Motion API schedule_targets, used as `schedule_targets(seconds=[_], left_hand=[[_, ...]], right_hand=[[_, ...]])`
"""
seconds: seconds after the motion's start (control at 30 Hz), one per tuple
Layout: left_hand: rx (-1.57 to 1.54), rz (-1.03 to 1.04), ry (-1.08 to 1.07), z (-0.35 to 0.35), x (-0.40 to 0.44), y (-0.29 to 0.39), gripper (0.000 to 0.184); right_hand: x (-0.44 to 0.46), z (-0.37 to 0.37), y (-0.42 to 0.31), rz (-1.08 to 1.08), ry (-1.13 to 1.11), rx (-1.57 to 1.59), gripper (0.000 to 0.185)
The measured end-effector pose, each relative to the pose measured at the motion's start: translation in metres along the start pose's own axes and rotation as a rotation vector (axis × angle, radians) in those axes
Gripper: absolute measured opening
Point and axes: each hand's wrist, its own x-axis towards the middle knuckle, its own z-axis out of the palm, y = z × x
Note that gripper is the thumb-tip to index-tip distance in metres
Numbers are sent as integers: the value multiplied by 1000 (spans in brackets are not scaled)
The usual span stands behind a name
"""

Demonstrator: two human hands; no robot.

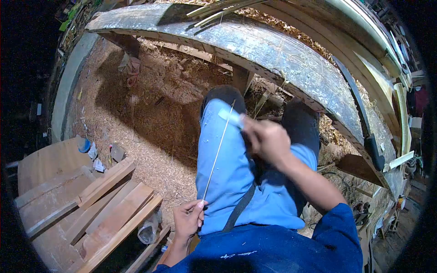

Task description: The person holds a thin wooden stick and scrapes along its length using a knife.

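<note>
A thin, pale stick, probably bamboo, slants across the blue-covered thigh. Its near end is pinched between the thumb and fingers of my left hand. Near the stick's far end, by the knee, my right hand is closed on a pale flat piece that lies against or over the stick. Motion smears this piece, so its kind cannot be made out. Small light specks, like shavings, dot the blue fabric.
A long weathered plank bench curves ahead of the knees, with thin strips on it. At its right lies a long blade with a black handle. Cut boards are stacked at lower left. Shavings cover the floor.
</note>
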Motion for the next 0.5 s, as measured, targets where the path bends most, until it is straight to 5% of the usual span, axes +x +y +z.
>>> schedule_targets(seconds=[0.07, 0.13, 0.2, 0.4, 0.5], left_hand=[[-9, 11, 1, -2, -1, -3, 25], [-5, 20, 4, -3, 0, -4, 25], [-2, 15, 11, -5, 1, -8, 25], [-44, -5, -1, 7, 15, 5, 25], [-54, 6, -23, 20, 30, 11, 24]], right_hand=[[6, 47, 67, 416, 65, 287, 33], [23, -3, 26, 530, -130, 282, 32], [9, -17, -15, 109, 167, 127, 34], [2, 2, -6, 245, 1, 472, 39], [-8, 5, -10, 22, 38, 528, 38]])
